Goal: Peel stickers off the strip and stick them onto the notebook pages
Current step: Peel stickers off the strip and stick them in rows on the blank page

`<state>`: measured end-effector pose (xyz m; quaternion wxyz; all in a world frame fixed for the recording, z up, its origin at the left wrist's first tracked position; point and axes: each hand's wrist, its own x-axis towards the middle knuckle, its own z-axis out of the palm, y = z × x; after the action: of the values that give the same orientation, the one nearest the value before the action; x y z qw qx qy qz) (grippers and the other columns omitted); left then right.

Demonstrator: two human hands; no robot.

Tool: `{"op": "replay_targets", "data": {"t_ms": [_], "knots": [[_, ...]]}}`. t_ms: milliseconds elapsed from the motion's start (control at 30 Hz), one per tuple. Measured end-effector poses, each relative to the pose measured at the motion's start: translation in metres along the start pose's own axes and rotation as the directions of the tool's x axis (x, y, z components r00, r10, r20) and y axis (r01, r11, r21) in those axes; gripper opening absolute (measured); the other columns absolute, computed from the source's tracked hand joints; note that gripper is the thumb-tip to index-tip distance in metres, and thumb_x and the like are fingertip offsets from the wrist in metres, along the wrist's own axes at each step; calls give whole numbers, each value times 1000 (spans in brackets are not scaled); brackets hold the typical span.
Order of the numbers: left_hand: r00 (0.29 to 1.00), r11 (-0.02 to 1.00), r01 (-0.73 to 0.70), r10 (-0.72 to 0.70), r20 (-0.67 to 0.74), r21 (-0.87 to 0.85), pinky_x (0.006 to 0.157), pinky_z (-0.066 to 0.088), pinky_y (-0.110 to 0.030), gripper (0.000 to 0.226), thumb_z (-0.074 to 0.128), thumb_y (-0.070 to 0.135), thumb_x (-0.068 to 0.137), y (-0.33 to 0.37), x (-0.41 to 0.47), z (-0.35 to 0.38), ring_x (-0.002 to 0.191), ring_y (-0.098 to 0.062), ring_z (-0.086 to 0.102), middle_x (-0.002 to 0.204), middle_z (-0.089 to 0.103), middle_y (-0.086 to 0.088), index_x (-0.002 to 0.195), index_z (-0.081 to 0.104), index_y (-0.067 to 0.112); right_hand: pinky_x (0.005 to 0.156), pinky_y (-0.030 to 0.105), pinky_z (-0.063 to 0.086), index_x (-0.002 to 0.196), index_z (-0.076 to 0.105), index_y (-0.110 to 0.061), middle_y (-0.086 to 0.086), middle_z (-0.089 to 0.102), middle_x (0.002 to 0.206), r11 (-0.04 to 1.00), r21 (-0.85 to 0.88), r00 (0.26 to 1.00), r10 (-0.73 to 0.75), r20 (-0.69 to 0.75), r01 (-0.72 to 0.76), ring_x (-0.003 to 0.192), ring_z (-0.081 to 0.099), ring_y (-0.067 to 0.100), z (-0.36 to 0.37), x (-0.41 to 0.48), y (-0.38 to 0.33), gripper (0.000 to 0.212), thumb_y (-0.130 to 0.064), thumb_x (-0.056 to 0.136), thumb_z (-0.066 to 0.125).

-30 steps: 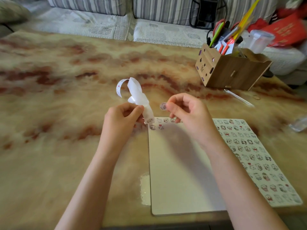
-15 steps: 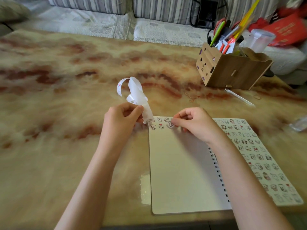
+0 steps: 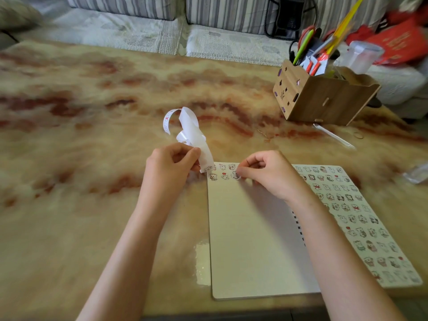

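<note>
Sticking is the step in hand: a sticker (image 3: 236, 175) lies on the left page of the notebook (image 3: 250, 239), third in the second row near the top edge. The right hand (image 3: 266, 174), fingers curled, pinches the sticker's right edge down against the paper. The left hand (image 3: 172, 165), just off the page's top-left corner, grips the strip (image 3: 192, 133), whose loose end curls up over the bench (image 3: 69, 158). Next, I judge, the sticker needs rubbing flat, then another peeled from the strip.

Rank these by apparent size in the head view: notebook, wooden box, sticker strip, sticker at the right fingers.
notebook
wooden box
strip
sticker
The box is farther away, so only its apparent size ranks.
</note>
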<state>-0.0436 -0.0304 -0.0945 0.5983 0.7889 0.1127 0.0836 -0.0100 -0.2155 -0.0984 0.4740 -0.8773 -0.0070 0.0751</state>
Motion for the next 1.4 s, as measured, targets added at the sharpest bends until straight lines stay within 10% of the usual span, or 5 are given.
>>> {"op": "replay_targets", "data": {"t_ms": [1400], "knots": [[999,999,24,-24,20,32,52,44,-19,19,59,23,89,1,-2,4,62,-12,62,70,72,2,76,72,17,59,26,38,81,62,-18,-7,54,66,998,-27,990,-55,-132,52,58,47,8,8,10,18,21,-29,75,79]]}}
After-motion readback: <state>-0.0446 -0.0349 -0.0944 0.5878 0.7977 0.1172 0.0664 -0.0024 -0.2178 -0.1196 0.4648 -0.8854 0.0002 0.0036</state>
